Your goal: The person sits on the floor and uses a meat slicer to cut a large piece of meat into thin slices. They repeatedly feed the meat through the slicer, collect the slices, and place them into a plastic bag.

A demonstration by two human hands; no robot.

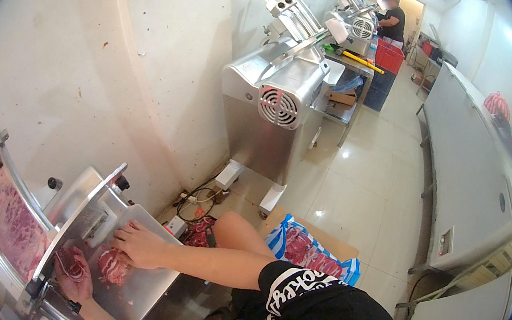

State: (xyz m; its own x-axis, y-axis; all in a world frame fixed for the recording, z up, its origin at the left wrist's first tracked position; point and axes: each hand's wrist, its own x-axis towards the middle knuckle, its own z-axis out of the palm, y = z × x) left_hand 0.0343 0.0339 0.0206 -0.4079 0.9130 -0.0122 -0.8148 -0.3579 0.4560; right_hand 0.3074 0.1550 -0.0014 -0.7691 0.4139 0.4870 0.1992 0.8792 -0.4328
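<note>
At the lower left stands a metal meat slicer with a round blade guard (78, 228) and a big marbled block of meat (10, 213) on its carriage. My left hand (76, 282), with a dark band at the wrist, is palm up beside the blade and cups a thin red slice of meat (72, 261). Sliced meat (114, 266) lies in a small folded pile on the slicer's metal tray (154, 237). My right hand (140, 246) rests at the pile's edge, back up, its fingers spread over the tray.
A second slicer (270, 98) stands ahead by the wall, cables (200, 198) at its foot. A blue-striped bag (306, 246) of meat lies on cardboard beside my leg. More meat (199, 233) sits low near the knee. White freezers (475, 148) line the right; a person (392, 23) works far back.
</note>
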